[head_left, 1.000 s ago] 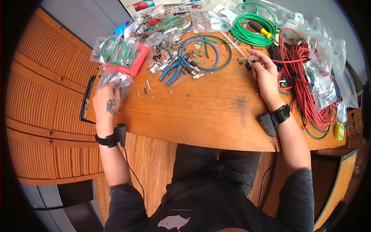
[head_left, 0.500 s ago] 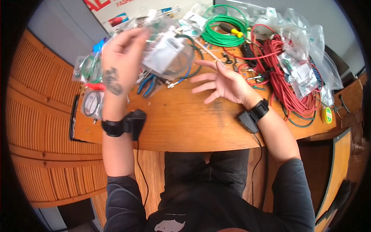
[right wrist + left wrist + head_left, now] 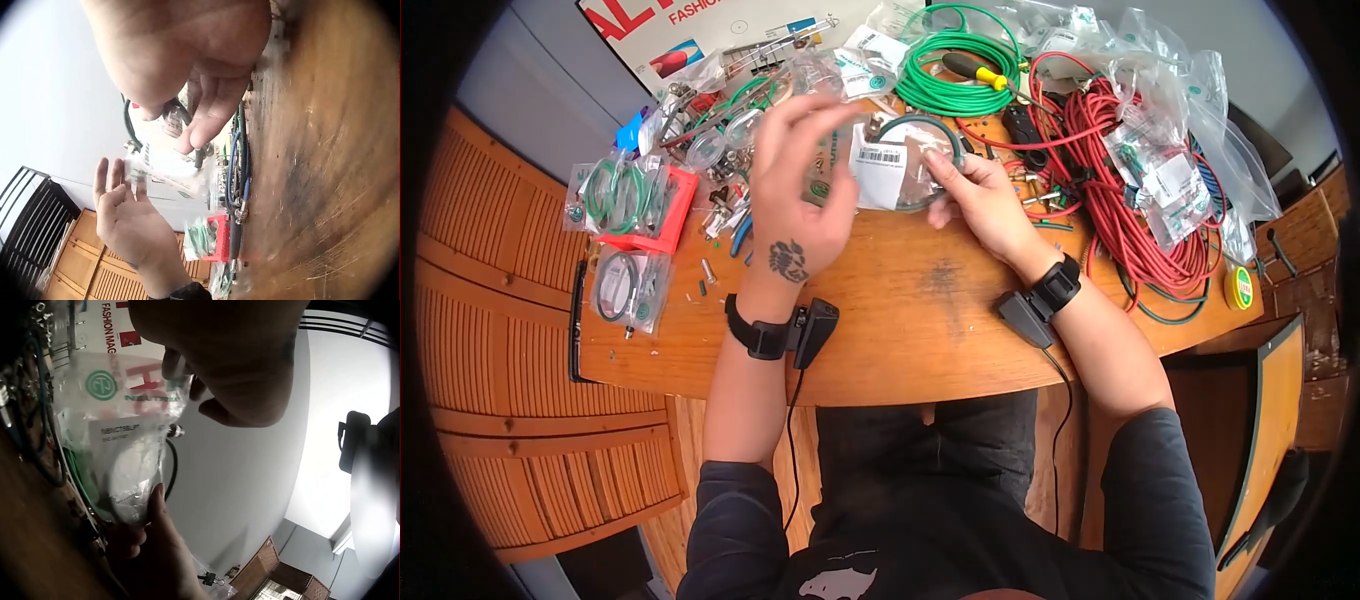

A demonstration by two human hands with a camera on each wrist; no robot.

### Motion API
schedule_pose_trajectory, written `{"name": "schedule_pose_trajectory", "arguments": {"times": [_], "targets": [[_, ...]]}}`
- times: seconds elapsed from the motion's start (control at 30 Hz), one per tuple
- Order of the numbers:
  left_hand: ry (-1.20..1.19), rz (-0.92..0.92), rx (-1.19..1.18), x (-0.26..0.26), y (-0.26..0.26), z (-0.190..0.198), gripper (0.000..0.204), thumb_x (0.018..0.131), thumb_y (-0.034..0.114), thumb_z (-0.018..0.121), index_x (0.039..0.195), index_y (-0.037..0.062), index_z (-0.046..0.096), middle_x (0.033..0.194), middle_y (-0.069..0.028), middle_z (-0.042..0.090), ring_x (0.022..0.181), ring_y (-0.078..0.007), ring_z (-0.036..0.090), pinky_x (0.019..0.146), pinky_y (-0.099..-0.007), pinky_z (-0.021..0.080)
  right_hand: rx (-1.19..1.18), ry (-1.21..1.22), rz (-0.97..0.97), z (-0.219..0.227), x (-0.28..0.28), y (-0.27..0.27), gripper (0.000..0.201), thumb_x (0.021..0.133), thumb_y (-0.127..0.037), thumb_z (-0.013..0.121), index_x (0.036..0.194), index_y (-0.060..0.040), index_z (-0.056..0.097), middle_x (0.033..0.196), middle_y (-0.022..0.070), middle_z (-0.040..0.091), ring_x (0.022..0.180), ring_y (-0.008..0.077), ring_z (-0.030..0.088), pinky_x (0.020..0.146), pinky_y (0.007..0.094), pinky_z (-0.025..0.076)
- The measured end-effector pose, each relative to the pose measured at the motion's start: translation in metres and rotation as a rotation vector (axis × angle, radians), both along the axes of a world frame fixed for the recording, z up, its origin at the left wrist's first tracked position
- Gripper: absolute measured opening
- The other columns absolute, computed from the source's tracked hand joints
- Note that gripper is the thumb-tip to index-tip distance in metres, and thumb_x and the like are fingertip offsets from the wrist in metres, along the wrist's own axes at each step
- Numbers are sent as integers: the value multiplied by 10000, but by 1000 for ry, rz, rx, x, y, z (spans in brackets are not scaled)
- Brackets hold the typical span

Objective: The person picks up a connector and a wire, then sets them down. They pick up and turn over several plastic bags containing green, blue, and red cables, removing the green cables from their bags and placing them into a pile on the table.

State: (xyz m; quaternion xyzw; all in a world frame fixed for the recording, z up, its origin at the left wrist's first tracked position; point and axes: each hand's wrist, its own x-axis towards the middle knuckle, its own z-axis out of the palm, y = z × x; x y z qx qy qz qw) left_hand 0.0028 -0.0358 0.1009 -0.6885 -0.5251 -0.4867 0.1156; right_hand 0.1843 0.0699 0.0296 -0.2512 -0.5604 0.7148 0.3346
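My right hand (image 3: 990, 205) pinches the right side of a clear plastic bag (image 3: 882, 172) between thumb and fingers, above the table. Inside the bag are a white barcode label and a looped dark green cable (image 3: 956, 138); a metal connector (image 3: 177, 430) shows at its edge in the left wrist view. At the bag's left end is my left hand (image 3: 805, 190), fingers spread and extended, overlapping the printed end of the bag. From the right wrist view, the left palm (image 3: 140, 237) faces the bag with its fingers pointing up, curled round nothing.
A red box (image 3: 678, 222) with bagged green cables stands at the left, a bagged dark cable (image 3: 613, 288) in front of it. Coiled green cable (image 3: 945, 92), a yellow-black screwdriver (image 3: 980, 70) and a red cable bundle (image 3: 1105, 165) lie behind and right. Small connectors litter the back.
My left hand carried the bag from beside the red box rightward to the middle. The right hand came from the right, opened, and now grips the bag; the left fingers have spread.
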Motion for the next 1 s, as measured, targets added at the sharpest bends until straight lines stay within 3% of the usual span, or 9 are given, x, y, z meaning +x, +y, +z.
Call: {"name": "schedule_pose_trajectory", "arguments": {"times": [0.07, 0.2, 0.33, 0.5, 0.53, 0.63, 0.8, 0.93, 1.0], "targets": [[67, 17, 30, 6, 1, -2, 351, 788, -6, 647, 1137, 34, 637, 1042, -112, 584, 996, -248, 561, 915, -360, 426, 134, -60, -52, 1, 0, -1, 358, 928, -379, 641, 823, -37, 646, 618, -2, 610, 544, 72, 592, 485, 201, 443], [-47, 32, -93, 0, 9, -13, 316, 810, 80, 682, 1122, 49, 646, 783, -60, 559, 811, -241, 543, 758, -362, 438, 276, -66, -46, 0, 3, 1, 280, 908, -308, 683, 867, -32, 664, 657, -9, 608, 530, 48, 538, 487, 196, 411], [-82, 37, -246, -9, 8, -16, 291, 831, 52, 672, 1118, 19, 634, 860, -72, 588, 805, -185, 567, 764, -315, 461, 337, -54, -24, 1, 5, 0, 252, 884, -265, 715, 914, -18, 675, 707, -9, 615, 591, 58, 556, 545, 209, 429], [-373, 22, -405, -11, 11, -22, 161, 891, 74, 644, 1006, -1, 560, 848, -59, 616, 761, -137, 591, 707, -270, 480, 642, -1, -115, -7, 2, 11, 455, 761, -179, 825, 1135, -12, 626, 1147, 51, 562, 1007, 102, 544, 769, 226, 423], [-375, 23, -404, -13, 11, -22, 161, 891, 74, 644, 1006, -1, 560, 848, -59, 616, 761, -137, 591, 707, -270, 480, 580, 47, -77, 0, 0, 8, 667, 729, -130, 843, 1303, -39, 516, 1319, 77, 473, 1196, 156, 481, 900, 254, 435], [-650, -157, -506, -20, 13, -22, 142, 927, 84, 613, 1013, 7, 530, 822, -60, 626, 752, -138, 610, 704, -257, 487, 457, 248, -126, 6, -8, -4, 693, 782, 3, 758, 1379, -14, 407, 1409, 144, 437, 1305, 211, 431, 1082, 372, 365], [-952, -388, -458, -20, 15, -24, 119, 943, 102, 579, 1006, 13, 530, 791, -86, 638, 731, -153, 629, 674, -281, 497, 199, 259, 28, 10, -3, -3, 629, 811, 15, 730, 1360, 0, 423, 1274, 143, 563, 1178, 184, 547, 1009, 345, 447], [-974, -370, -471, -22, 16, -25, 126, 946, 118, 576, 999, 14, 531, 777, -98, 637, 682, -147, 618, 642, -284, 490, 170, 59, 23, -4, -1, 8, 513, 852, -3, 699, 1311, 24, 472, 1123, 99, 662, 964, 137, 653, 849, 264, 528], [-928, -192, -294, -25, 14, -24, 126, 954, 122, 562, 1011, 16, 525, 771, -99, 616, 598, -138, 574, 609, -281, 480, 187, 8, -6, -5, 2, 11, 487, 858, -5, 693, 1298, 24, 487, 1119, 103, 665, 955, 133, 655, 818, 252, 530]]}}
